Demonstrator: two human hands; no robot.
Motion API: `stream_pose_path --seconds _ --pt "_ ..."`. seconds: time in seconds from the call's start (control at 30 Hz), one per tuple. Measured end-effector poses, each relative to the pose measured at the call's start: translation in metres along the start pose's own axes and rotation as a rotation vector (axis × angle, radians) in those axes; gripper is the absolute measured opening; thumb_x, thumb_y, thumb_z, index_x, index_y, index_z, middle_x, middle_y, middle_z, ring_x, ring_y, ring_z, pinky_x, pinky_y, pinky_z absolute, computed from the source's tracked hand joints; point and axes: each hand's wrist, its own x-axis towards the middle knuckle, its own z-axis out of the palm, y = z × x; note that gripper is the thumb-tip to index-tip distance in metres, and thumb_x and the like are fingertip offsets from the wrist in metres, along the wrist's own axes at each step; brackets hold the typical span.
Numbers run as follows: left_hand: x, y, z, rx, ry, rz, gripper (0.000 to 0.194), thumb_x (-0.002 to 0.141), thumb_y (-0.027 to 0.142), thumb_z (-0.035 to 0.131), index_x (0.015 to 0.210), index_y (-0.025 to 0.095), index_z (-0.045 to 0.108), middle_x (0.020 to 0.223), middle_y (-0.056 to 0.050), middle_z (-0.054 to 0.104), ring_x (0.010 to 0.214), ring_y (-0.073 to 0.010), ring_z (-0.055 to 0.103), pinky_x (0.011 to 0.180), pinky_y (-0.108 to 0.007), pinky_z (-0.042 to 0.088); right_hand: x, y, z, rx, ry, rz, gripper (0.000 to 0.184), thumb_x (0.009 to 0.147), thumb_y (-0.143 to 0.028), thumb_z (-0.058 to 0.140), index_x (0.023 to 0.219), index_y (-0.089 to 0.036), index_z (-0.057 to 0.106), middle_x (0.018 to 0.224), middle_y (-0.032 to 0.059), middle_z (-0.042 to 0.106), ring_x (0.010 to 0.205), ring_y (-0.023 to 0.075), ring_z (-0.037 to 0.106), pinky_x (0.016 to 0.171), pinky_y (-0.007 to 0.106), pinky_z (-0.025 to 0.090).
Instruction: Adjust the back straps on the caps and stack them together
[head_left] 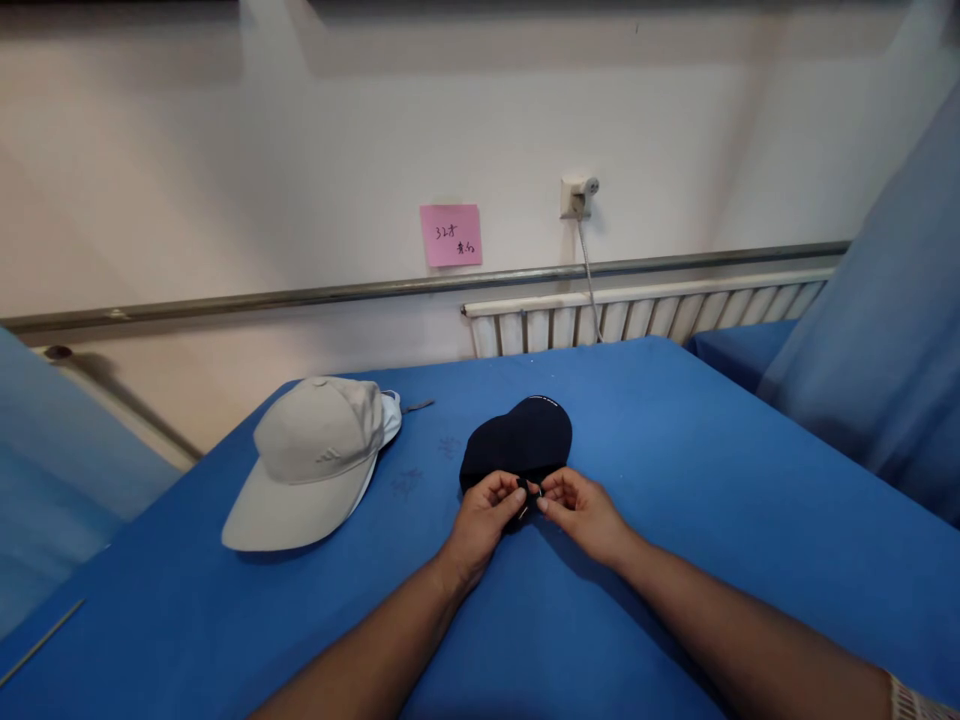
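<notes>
A dark navy cap (519,440) lies on the blue table (675,480) with its back facing me. My left hand (481,518) and my right hand (581,510) meet at the cap's near edge. Both pinch its rear strap, fingers curled. A beige cap (309,460) rests to the left, stacked on a white cap (391,412) whose edge peeks out behind it.
A pink sticky note (450,235) hangs on the wall. A socket with a cable (579,198) sits above a white radiator (645,315). Blue fabric (885,330) rises at the right, and more blue cloth at the left (52,470).
</notes>
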Motion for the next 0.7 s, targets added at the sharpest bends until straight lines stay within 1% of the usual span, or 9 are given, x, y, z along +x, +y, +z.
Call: stream_pose_path --seconds 0.1,0.17,0.33,0.53,0.63,0.7 --pt "-0.0013 0.0023 0.0020 0.021 0.002 -0.002 0.029 0.073 0.039 0.072 0.085 0.014 0.064 0.073 -0.001 0.060 0.061 -0.0091 0.047 0.058 -0.022 0.036 0.0024 -0.0005 0.0005 0.132 -0.024 0.021 0.021 0.068 -0.032 0.071 0.081 -0.020 0.060 0.073 0.0003 0.062 0.067 0.0145 0.057 0.064 0.030 0.046" --pt "-0.0027 0.0040 0.0035 0.042 0.003 0.003 0.028 0.072 0.038 0.072 0.085 0.014 0.064 0.074 -0.001 0.061 0.061 -0.0092 0.047 0.058 -0.023 0.037 0.0039 -0.0018 0.0007 0.158 -0.025 0.030 0.021 0.066 -0.032 0.071 0.079 -0.020 0.059 0.070 -0.0003 0.061 0.063 0.0136 0.056 0.062 0.030 0.045" --pt "-0.0046 0.0045 0.0058 0.088 0.012 0.034 0.023 0.073 0.034 0.070 0.083 0.014 0.064 0.071 0.000 0.058 0.061 -0.0094 0.048 0.059 -0.022 0.038 0.0051 -0.0031 0.0009 0.101 -0.006 -0.002 0.016 0.067 -0.029 0.068 0.076 -0.020 0.058 0.069 -0.0005 0.060 0.063 0.0124 0.054 0.063 0.028 0.044" --pt "-0.0028 -0.0007 0.0043 0.138 0.021 0.045 0.023 0.075 0.035 0.069 0.081 0.014 0.062 0.067 0.001 0.058 0.061 -0.0104 0.050 0.059 -0.023 0.040 0.0059 -0.0034 -0.0024 0.028 0.046 -0.037 0.017 0.068 -0.029 0.067 0.078 -0.019 0.059 0.066 -0.0020 0.058 0.061 0.0114 0.052 0.059 0.026 0.043" --pt "-0.0023 -0.0013 0.0034 0.109 0.041 0.039 0.024 0.074 0.036 0.069 0.078 0.014 0.060 0.065 0.001 0.057 0.058 -0.0100 0.049 0.058 -0.023 0.040 0.0049 -0.0047 -0.0036 0.055 0.026 -0.049 0.016 0.071 -0.031 0.065 0.080 -0.019 0.060 0.067 -0.0017 0.059 0.060 0.0113 0.053 0.058 0.026 0.042" --pt "-0.0022 -0.0006 0.0032 0.084 0.059 0.035 0.025 0.074 0.037 0.070 0.076 0.014 0.059 0.064 0.001 0.056 0.057 -0.0095 0.048 0.057 -0.023 0.039 0.0038 -0.0050 -0.0037 0.084 0.004 -0.060 0.017 0.073 -0.032 0.065 0.083 -0.020 0.061 0.070 -0.0013 0.060 0.063 0.0116 0.054 0.061 0.026 0.044"
